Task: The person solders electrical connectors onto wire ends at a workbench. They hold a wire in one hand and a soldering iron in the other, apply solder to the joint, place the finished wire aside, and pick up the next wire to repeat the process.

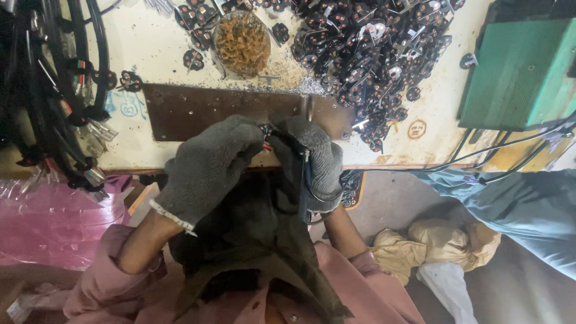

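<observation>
Head view: the left hand (207, 165) and right hand (315, 159), both in grey gloves, close together around a small wired part (266, 133) pinched between their fingertips, just over the near edge of the brown metal plate (180, 108). The part sits between the two hands, equally near each, its long axis hidden by the gloves. A heap of black plug parts (372, 54) lies further back on the bench, nearer the right hand.

close head view, straight down, workbench (150, 54)

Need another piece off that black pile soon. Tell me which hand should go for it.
Probably the right hand. It sits on the side of the pile of black parts, up and to the right on the bench. The left hand is farther off and would have to cross over. Both gloved hands meet at a small wired piece.
</observation>
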`<state>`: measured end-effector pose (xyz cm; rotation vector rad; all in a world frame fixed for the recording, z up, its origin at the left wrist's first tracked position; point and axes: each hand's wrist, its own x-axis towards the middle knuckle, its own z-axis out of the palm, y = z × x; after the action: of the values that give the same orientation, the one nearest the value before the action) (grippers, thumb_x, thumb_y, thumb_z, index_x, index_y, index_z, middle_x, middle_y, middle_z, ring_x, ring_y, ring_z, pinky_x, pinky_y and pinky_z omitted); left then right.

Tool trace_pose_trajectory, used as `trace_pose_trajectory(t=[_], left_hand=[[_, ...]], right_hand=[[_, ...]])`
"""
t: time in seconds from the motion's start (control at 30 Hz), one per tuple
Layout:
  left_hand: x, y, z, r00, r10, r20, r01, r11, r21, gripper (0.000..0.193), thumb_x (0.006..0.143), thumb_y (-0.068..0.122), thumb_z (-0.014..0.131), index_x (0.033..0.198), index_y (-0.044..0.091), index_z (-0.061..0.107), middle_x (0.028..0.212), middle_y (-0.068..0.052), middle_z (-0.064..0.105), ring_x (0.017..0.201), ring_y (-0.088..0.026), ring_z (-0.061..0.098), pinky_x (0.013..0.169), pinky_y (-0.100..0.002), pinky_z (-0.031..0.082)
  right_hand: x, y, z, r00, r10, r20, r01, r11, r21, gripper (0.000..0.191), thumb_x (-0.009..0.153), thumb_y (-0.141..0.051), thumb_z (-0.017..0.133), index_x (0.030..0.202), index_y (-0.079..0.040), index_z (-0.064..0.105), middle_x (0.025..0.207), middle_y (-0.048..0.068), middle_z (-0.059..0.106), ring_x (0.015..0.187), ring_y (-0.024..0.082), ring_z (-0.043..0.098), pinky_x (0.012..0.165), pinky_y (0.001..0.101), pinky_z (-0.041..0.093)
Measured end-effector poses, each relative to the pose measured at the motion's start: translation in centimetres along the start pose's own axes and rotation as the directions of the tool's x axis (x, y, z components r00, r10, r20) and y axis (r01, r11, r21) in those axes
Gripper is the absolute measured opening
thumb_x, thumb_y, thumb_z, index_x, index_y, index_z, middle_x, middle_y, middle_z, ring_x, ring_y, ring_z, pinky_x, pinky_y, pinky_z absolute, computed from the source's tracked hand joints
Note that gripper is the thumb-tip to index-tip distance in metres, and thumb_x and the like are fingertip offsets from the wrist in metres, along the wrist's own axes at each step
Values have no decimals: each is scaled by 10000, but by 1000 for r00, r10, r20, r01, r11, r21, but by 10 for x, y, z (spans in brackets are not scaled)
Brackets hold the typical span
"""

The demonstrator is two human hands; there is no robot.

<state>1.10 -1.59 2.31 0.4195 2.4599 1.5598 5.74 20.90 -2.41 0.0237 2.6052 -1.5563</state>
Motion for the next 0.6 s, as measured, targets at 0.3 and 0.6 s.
trace_pose_trajectory(t=[0.3, 0.6], left_hand=[[-23, -9, 26, 993, -31, -110, 21, 996, -91, 202, 928, 118, 741, 1110, 88, 658, 1139, -115, 670, 1051, -323, 701, 876, -394, 579], [-3, -14, 20, 1000, -23, 6, 19, 946, 325, 231, 878, 208, 736, 1083, 116, 681, 994, -90, 637, 928, -314, 671, 719, -430, 553]], right_hand=[[-7, 12, 3, 997, -77, 28, 78, 997, -29, 269, 1025, -25, 595, 1277, -55, 684, 1276, 127, 739, 1195, 256, 735, 1059, 360, 585], [-2, 9, -2, 997, -38, 64, 44, 995, -91, 287, 995, -45, 638, 1278, -65, 682, 1276, 121, 737, 1186, 266, 738, 1052, 358, 581]])
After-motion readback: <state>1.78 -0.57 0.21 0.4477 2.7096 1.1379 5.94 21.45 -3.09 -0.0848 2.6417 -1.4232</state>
